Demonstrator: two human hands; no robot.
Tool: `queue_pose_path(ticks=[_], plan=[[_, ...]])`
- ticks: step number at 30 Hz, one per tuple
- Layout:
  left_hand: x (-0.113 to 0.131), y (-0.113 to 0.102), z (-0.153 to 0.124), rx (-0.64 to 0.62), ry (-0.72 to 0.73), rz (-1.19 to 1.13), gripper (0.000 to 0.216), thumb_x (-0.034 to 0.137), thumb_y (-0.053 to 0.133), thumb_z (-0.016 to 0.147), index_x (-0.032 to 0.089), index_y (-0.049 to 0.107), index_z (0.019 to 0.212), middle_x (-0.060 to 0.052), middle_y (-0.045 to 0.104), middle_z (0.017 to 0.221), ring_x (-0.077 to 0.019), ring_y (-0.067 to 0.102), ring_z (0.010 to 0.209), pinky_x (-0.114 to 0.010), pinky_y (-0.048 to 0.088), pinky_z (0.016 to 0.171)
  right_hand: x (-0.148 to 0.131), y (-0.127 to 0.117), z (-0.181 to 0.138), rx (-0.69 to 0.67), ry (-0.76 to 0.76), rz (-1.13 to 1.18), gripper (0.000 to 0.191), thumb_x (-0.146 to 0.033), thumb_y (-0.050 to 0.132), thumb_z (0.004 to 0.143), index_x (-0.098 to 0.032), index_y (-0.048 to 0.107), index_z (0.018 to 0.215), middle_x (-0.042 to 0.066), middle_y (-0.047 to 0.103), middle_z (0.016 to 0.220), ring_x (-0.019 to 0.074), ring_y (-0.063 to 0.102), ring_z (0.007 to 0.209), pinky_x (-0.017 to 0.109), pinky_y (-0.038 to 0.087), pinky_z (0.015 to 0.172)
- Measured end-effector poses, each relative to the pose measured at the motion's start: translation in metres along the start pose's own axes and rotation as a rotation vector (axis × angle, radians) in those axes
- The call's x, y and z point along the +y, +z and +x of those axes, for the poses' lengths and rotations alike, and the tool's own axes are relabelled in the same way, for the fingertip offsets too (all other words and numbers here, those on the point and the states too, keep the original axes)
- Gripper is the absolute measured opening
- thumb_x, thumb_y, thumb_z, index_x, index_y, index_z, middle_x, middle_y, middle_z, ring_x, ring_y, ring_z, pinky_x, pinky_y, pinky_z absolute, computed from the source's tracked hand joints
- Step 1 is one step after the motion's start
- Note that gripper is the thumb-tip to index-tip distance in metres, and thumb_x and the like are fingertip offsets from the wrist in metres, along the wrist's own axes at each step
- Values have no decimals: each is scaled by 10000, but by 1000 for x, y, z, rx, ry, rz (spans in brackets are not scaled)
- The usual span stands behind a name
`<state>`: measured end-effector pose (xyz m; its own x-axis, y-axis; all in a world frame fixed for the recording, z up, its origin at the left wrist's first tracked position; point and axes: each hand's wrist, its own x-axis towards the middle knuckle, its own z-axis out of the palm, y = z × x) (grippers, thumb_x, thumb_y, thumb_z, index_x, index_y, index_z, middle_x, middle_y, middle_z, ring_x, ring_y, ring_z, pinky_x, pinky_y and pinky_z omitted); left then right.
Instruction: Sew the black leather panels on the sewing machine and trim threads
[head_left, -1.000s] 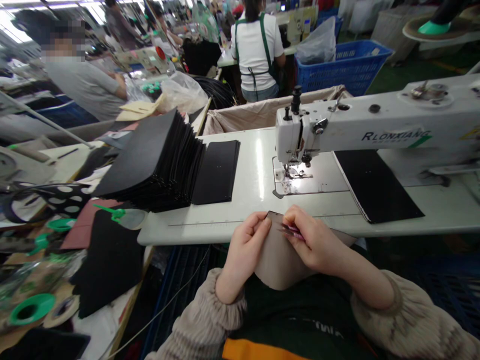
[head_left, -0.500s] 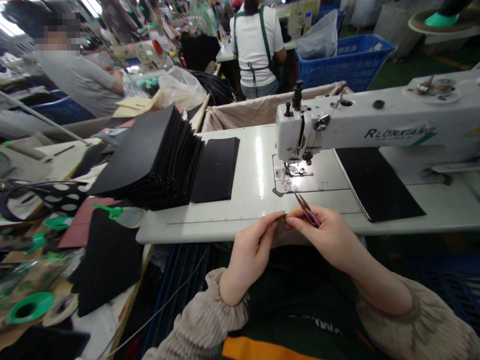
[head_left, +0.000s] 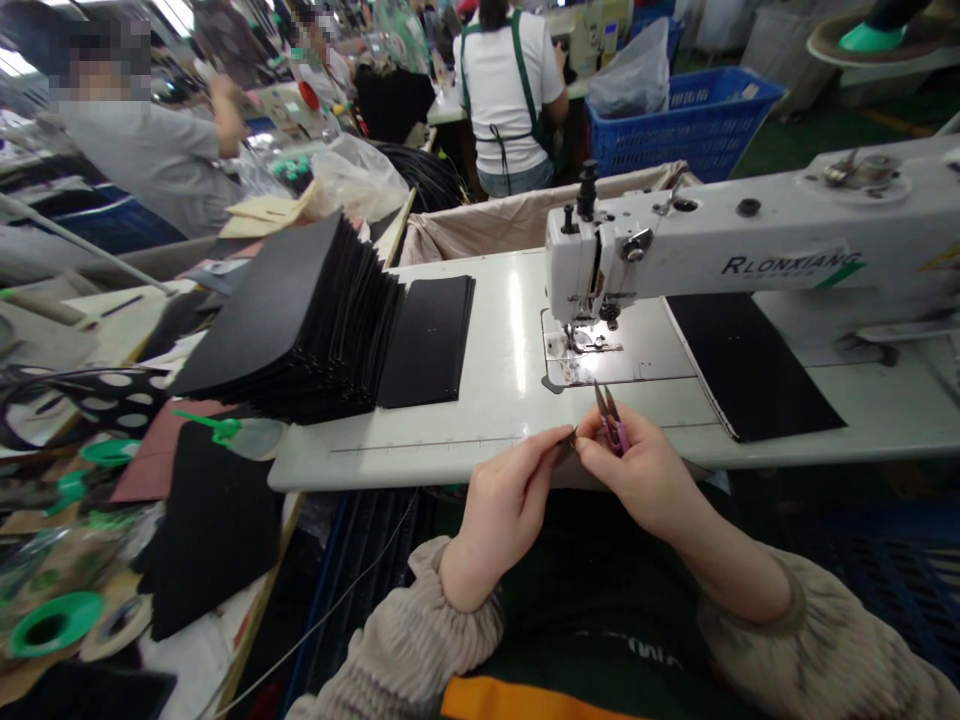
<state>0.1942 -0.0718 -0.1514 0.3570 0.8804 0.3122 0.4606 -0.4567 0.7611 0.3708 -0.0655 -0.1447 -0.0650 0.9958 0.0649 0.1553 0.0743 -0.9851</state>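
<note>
My left hand (head_left: 506, 510) is pinched closed at the front edge of the sewing table (head_left: 420, 455), around a small dark piece too small to name. My right hand (head_left: 637, 465) grips thread snips (head_left: 613, 425) with purple handles, blades pointing up and slightly apart. Its thumb and forefinger meet the left fingertips at the small piece. Just beyond the hands stands the white sewing machine (head_left: 780, 235), with its needle area (head_left: 589, 340) lit. No material lies under the presser foot.
A tall stack of black panels (head_left: 262, 310) stands left, beside a lower black stack (head_left: 429, 340). More black panels (head_left: 750, 365) lie under the machine arm. A cluttered side table (head_left: 195, 650) is at left. A blue crate (head_left: 690, 125) and co-workers are behind.
The snips have turned more upright in my right hand, and their blades show wider apart. Both hands stay together at the table edge. A co-worker at far left has raised an arm.
</note>
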Motion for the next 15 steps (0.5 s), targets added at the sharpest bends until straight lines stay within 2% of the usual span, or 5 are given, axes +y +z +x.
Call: queue_pose_path(ticks=[5, 9, 12, 15], plan=[[5, -1, 4, 9, -158, -154, 229, 251, 493, 1003, 236, 678, 1137, 6, 728, 1014, -144, 666, 916, -225, 496, 808, 7, 1, 4, -62, -12, 143, 89, -176, 574, 804, -207, 512, 749, -59, 424, 661, 105, 399, 604, 248, 342, 565], [-1, -2, 8, 39, -284, -224, 223, 330, 521, 987, 205, 687, 1068, 0, 708, 913, -149, 628, 822, -231, 476, 744, 8, -1, 5, -157, -10, 272, 82, -196, 560, 825, -210, 509, 763, -49, 444, 690, 105, 398, 590, 256, 331, 547], [-7, -3, 10, 29, -343, -315, 244, 376, 546, 969, 190, 688, 1042, -3, 691, 863, -147, 598, 778, -223, 459, 691, 4, -4, 4, -164, -14, 199, 70, -220, 572, 845, -209, 538, 785, -33, 492, 711, 113, 436, 613, 257, 347, 551], [-11, -4, 9, 29, -384, -420, 278, 397, 556, 960, 187, 686, 1086, -14, 698, 884, -150, 604, 779, -221, 461, 675, 0, -8, 2, -61, -5, 39, 102, -300, 606, 869, -214, 575, 824, -32, 521, 673, 119, 465, 596, 254, 358, 536]])
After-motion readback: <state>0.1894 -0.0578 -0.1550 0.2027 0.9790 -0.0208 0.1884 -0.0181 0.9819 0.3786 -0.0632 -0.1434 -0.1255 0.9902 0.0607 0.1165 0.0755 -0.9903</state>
